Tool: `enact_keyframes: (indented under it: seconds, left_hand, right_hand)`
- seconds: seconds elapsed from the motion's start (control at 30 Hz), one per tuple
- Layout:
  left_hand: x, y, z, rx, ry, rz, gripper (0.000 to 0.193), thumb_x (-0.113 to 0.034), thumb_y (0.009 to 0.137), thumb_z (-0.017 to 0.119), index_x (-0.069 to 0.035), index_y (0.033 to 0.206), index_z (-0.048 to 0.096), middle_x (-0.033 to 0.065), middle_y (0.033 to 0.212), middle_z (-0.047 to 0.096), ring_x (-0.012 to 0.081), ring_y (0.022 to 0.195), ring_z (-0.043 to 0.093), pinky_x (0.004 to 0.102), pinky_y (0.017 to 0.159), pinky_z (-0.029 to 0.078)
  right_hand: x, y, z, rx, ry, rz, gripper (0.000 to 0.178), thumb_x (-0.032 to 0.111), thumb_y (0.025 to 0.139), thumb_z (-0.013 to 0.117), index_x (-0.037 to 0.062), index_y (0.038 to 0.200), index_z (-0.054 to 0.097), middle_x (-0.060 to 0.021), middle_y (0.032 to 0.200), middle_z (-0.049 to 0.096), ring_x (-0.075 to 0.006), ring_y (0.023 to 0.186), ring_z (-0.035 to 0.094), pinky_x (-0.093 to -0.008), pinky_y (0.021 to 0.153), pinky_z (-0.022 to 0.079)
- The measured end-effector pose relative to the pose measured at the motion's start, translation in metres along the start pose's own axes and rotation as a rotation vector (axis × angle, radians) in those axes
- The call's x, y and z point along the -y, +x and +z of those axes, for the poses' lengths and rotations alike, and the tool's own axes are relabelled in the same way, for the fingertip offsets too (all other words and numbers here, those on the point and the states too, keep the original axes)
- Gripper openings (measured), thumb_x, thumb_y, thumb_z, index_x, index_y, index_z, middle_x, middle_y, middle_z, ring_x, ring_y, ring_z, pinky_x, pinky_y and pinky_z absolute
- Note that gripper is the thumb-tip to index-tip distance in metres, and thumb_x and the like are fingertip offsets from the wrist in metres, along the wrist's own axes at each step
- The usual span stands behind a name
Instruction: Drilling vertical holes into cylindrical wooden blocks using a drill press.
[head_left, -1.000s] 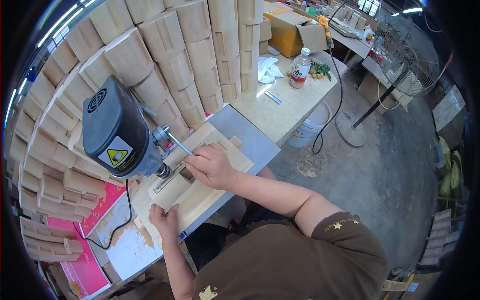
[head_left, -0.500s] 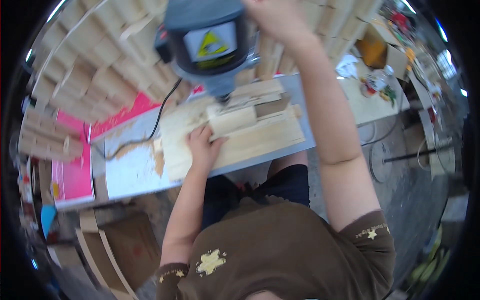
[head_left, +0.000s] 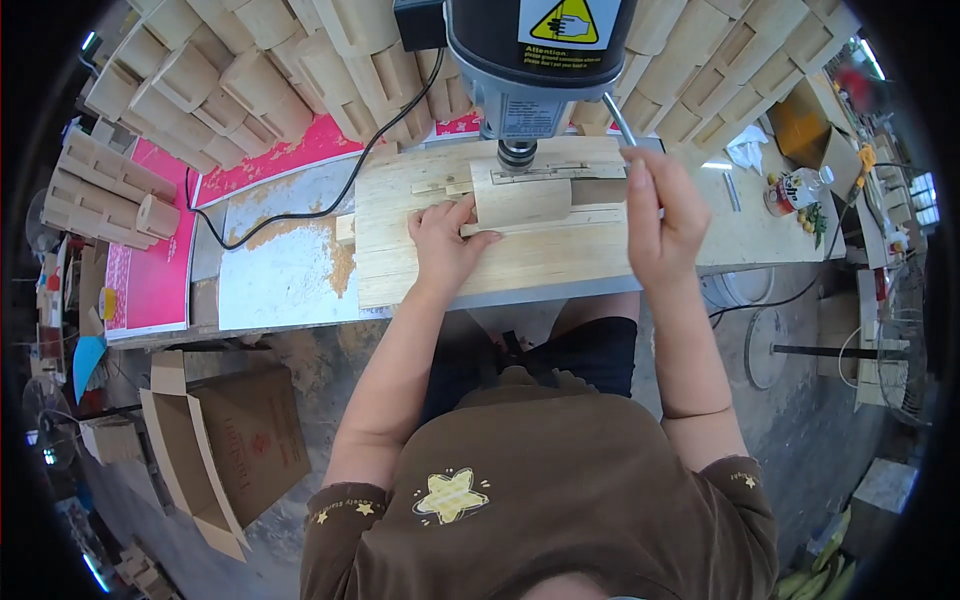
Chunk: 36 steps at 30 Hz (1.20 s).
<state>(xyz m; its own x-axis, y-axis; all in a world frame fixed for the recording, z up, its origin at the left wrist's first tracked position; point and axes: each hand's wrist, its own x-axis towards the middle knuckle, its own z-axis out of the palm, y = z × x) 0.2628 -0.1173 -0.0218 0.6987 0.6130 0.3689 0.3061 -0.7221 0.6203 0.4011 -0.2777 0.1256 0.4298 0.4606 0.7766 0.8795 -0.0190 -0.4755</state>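
Observation:
A pale wooden block with a rounded top (head_left: 525,198) lies in a wooden jig (head_left: 590,255) under the chuck (head_left: 517,155) of a drill press (head_left: 535,75). My left hand (head_left: 445,245) rests at the block's left end, its fingertips against that end and its thumb along the near side. To the right of the drill head, my right hand (head_left: 665,210) is raised, fingers curled around the end of the metal feed lever (head_left: 618,118). Whether a bit touches the wood is hidden.
Stacks of similar wooden pieces (head_left: 255,85) line the bench's far side. A black cord (head_left: 350,175) loops leftward past sawdust (head_left: 342,262). A plastic bottle (head_left: 800,190) lies at the right. An open cardboard box (head_left: 245,440) stands on the floor at the left.
My right hand has come down and nearer to me from beside the top of the drill head. My left hand stays by the block. The whole view has shifted.

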Motion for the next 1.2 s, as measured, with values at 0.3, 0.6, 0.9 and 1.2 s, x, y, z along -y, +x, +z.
enact_keyframes:
  seconds: [0.3,0.6,0.9,1.2]
  left_hand:
    - [-0.001,0.002,0.006,-0.056,-0.047,0.03,0.052,-0.023,0.057,0.081,-0.015,0.106,0.065,-0.0014,0.071,0.054,0.0182,0.078,0.053,0.0373,0.087,0.029]
    - [0.002,-0.001,-0.001,-0.04,-0.025,0.003,0.052,-0.024,0.057,0.081,-0.014,0.106,0.065,-0.0017,0.075,0.058,0.0184,0.082,0.054,0.0376,0.087,0.029]
    - [-0.006,0.005,0.003,-0.103,-0.142,-0.013,0.05,-0.03,0.055,0.084,-0.01,0.098,0.067,0.0004,0.078,0.057,0.0189,0.083,0.054,0.0387,0.089,0.027]
    - [0.009,-0.01,-0.033,0.064,-0.452,-0.078,0.037,-0.02,0.053,0.085,-0.005,0.08,0.064,0.0022,0.071,0.055,0.0176,0.072,0.053,0.0339,0.077,0.038]
  right_hand:
    - [-0.055,-0.042,0.042,-0.063,0.064,-0.094,0.013,0.003,0.081,0.058,0.0024,0.094,0.062,-0.0093,0.082,0.06,-0.0232,0.07,0.054,-0.0322,0.063,0.038]
    - [-0.008,0.077,0.003,-0.07,-0.015,0.001,0.016,0.015,0.089,0.057,0.0,0.095,0.061,-0.0049,0.073,0.057,-0.0146,0.064,0.052,-0.0304,0.059,0.042]
    - [-0.061,0.105,0.017,0.214,0.414,0.166,0.029,0.019,0.091,0.056,0.0005,0.113,0.057,-0.0074,0.097,0.061,-0.0146,0.087,0.056,-0.0284,0.076,0.044]
    - [-0.085,-0.039,0.003,0.648,-0.112,0.095,0.027,0.006,0.073,0.066,0.0032,0.099,0.057,-0.0143,0.092,0.058,-0.036,0.089,0.051,-0.0417,0.079,0.042]
